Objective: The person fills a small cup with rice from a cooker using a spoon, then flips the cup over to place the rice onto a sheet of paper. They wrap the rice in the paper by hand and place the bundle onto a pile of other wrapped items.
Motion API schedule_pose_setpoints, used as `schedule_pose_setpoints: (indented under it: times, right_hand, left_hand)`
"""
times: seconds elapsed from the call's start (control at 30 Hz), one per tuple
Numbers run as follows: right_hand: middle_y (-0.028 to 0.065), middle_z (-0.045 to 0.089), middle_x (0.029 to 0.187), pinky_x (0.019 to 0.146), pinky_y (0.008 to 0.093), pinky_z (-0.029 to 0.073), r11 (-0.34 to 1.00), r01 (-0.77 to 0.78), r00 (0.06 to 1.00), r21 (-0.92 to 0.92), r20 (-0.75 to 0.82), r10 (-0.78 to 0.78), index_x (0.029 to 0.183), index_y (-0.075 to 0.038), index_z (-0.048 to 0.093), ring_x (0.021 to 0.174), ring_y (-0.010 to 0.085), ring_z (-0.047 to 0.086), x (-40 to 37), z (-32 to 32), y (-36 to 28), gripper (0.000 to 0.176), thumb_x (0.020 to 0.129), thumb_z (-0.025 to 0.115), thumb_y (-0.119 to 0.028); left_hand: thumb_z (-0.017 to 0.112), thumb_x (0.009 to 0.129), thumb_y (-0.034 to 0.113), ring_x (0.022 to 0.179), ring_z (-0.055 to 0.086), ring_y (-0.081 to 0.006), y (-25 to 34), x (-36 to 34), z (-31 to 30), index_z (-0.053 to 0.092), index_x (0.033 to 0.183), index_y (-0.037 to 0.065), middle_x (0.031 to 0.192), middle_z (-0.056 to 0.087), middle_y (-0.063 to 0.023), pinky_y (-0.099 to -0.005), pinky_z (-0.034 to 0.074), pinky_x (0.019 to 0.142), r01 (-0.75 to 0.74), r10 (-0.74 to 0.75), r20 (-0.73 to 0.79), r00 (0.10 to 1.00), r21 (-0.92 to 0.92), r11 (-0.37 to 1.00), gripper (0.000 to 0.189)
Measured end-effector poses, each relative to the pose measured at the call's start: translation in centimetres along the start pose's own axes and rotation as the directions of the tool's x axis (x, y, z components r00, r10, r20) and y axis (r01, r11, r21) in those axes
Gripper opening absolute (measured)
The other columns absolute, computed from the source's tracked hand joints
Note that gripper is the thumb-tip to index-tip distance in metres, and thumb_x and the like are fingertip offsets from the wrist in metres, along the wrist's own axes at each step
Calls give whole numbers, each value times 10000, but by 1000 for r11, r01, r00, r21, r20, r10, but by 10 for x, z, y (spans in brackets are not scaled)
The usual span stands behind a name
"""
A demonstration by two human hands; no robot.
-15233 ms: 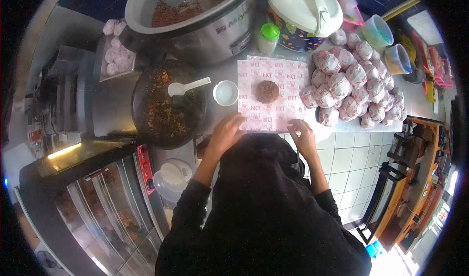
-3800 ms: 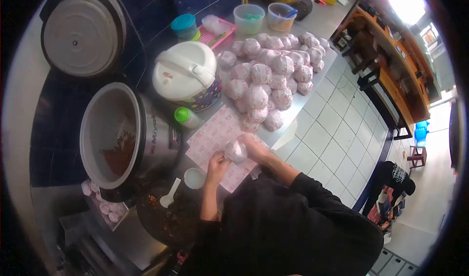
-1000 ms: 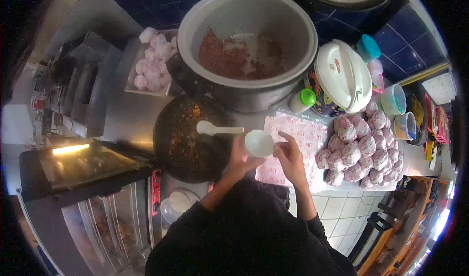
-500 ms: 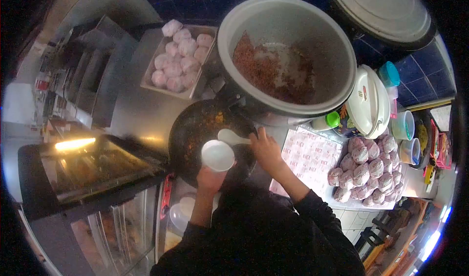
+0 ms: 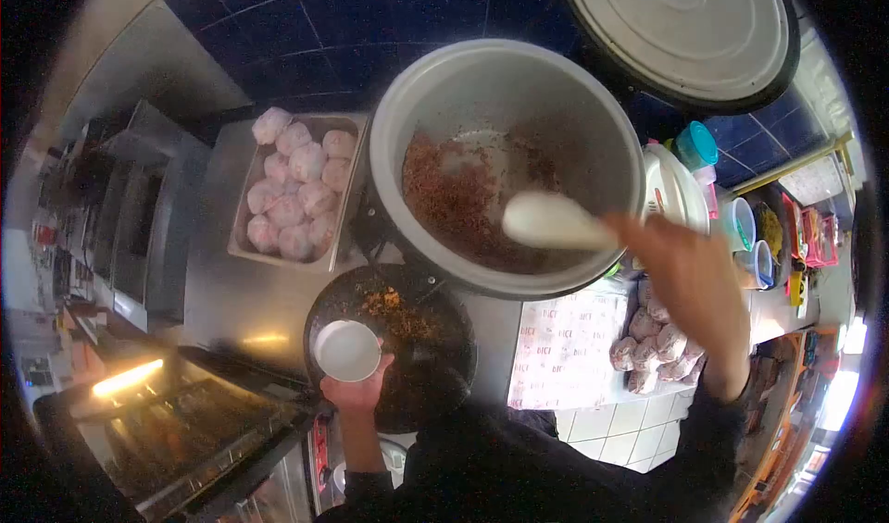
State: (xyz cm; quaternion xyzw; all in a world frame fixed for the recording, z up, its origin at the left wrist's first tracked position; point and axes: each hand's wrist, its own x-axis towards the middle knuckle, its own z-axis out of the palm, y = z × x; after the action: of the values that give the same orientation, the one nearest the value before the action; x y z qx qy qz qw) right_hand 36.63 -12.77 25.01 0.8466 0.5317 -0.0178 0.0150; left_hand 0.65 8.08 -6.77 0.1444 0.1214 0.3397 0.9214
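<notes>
My left hand [image 5: 358,393] is closed around a small white bowl [image 5: 347,350], held over a dark wok [image 5: 435,403]. The bowl's mouth faces up and its inside looks plain white. Orange-brown bits of food [image 5: 394,312] lie in the wok. My right hand [image 5: 681,273] grips the handle of a white rice paddle [image 5: 551,221], blurred by motion. The paddle's blade is over the opening of a large grey cooker pot [image 5: 505,51]. Reddish-brown rice [image 5: 449,185] covers part of the pot's bottom and sides.
A metal tray [image 5: 278,262] holds several paper-wrapped bundles. More wrapped bundles [image 5: 653,338] are piled at right beside printed wrapping paper [image 5: 569,352]. A round lid [image 5: 681,32] stands behind the pot. A lit glass display case [image 5: 176,440] is at lower left, and plastic tubs [image 5: 741,222] stand at right.
My right hand has lifted the rice paddle from beside the bowl up and right, over the cooker pot. The bowl has shifted left above the wok. The camera view has also shifted.
</notes>
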Motion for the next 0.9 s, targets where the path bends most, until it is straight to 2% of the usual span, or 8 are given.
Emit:
schedule_pose_setpoints:
  times: [0.23, 0.43, 0.5, 0.53, 0.63, 0.7, 0.8, 0.9]
  right_hand:
    - [66, 735, 1024, 968, 508, 466, 845, 313, 939, -433, 273, -208, 1303, -208, 631, 1007, 274, 714, 192, 105, 78, 387, 933, 583, -106]
    - [44, 732, 1192, 1051, 522, 441, 898, 390, 886, -203, 349, -306, 1337, -253, 643, 1130, 260, 685, 270, 161, 68, 381, 977, 554, -164]
    - [52, 724, 1220, 1076, 519, 438, 849, 527, 733, -24, 519, -440, 1350, -265, 639, 1132, 287, 681, 280, 181, 63, 380, 999, 518, -183]
    - [52, 724, 1220, 1076, 519, 438, 851, 525, 729, -15, 524, -440, 1350, -265, 639, 1132, 287, 681, 278, 183, 52, 380, 999, 518, -183]
    - [67, 718, 1231, 1065, 509, 466, 857, 511, 583, 61, 708, -398, 1364, -264, 628, 1135, 317, 675, 253, 159, 12, 381, 1015, 491, -192]
    - [87, 709, 1240, 1021, 494, 501, 959, 194, 516, 207, 809, -279, 1334, -224, 645, 1133, 325, 672, 236, 134, -1, 354, 1010, 512, -171]
    - [124, 701, 1225, 960, 487, 523, 773, 577, 377, 264, 753, -539, 1310, -160, 647, 1140, 320, 669, 237, 161, 16, 322, 1010, 529, -153]
    - [185, 720, 1169, 921, 466, 519, 698, 502, 381, 511, 594, -709, 1278, -59, 661, 1070, 366, 679, 227, 159, 39, 341, 952, 639, -155]
  left_hand:
    - [717, 853, 461, 1354, 466, -489, -12, 17, -9, 355, 1561, 147, 1520, 472, -170, -672, 462, 1046, 35, -34, 11, 999, -86, 996, 854]
    - [638, 867, 463, 1297, 525, -495, -2, 2, -16, 344, 1571, 146, 1496, 498, -167, -671, 494, 998, -2, 15, -152, 988, 85, 996, 826]
    - [610, 863, 461, 1286, 537, -491, 2, -5, -21, 348, 1571, 144, 1488, 507, -173, -670, 493, 990, 116, 148, -118, 982, 993, 23, 818]
    - [610, 863, 461, 1286, 537, -491, 3, -6, -23, 348, 1571, 144, 1488, 507, -173, -670, 493, 990, 125, 141, -127, 982, 992, 21, 818]
    - [611, 850, 465, 1283, 542, -490, -1, -1, -26, 364, 1565, 140, 1483, 512, -181, -671, 498, 977, 192, 156, -207, 966, 975, 110, 822]
    - [608, 842, 465, 1284, 542, -489, -3, 3, -21, 379, 1556, 133, 1478, 517, -189, -669, 504, 965, -18, 16, -235, 972, -8, 1000, 819]
    - [608, 836, 458, 1285, 541, -487, -5, 2, -35, 385, 1549, 127, 1473, 520, -193, -664, 507, 963, 158, 106, -221, 970, 893, 421, 817]
    - [626, 809, 445, 1281, 545, -484, -6, 10, -14, 383, 1550, 124, 1469, 524, -193, -647, 521, 955, 14, -10, -207, 978, 18, 1000, 843]
